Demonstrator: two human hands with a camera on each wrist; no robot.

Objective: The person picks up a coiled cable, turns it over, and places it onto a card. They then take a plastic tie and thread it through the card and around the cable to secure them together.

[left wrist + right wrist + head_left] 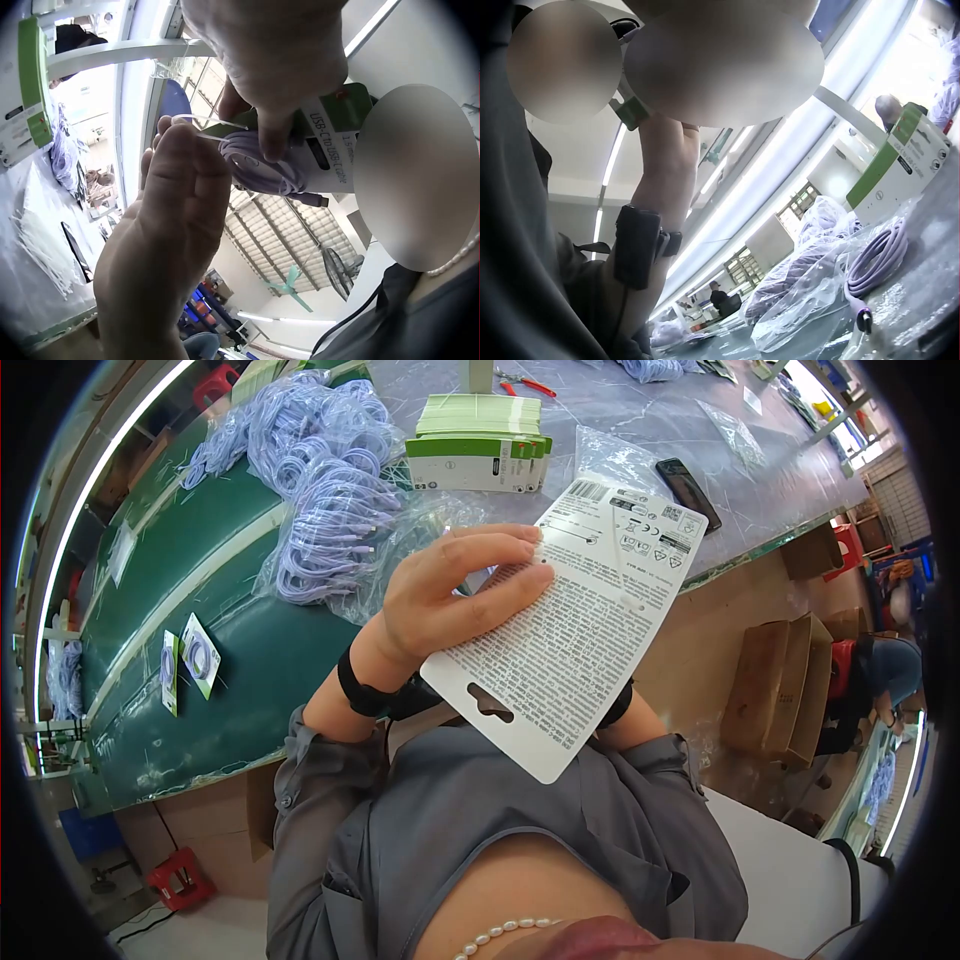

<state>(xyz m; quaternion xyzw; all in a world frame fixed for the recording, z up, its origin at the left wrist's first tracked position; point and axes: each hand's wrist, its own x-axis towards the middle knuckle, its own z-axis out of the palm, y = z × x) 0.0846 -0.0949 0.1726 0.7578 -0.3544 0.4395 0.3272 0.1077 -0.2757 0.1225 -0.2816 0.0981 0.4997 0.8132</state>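
Note:
A white, printed packaging card [590, 590] with a hang hole is tilted up before the chest, its back facing the head view. My left hand [455, 585] grips the card's left edge, thumb and forefinger on the printed back. In the left wrist view, a finger of the left hand [270, 67] presses on a coiled lilac USB-C cable [262, 165] lying against the card's front. My right hand [169, 217] is hidden behind the card in the head view; its fingertips pinch a thin white tie [217, 121] by the coil.
Bagged bundles of lilac cables [330, 510] lie on the green mat. Behind the card stands a box of packed cards [475, 455]. A phone [690, 495] and red-handled pliers [525, 382] are on the table. Two carded cables [200, 655] lie at left; another coiled cable [877, 262] rests on plastic.

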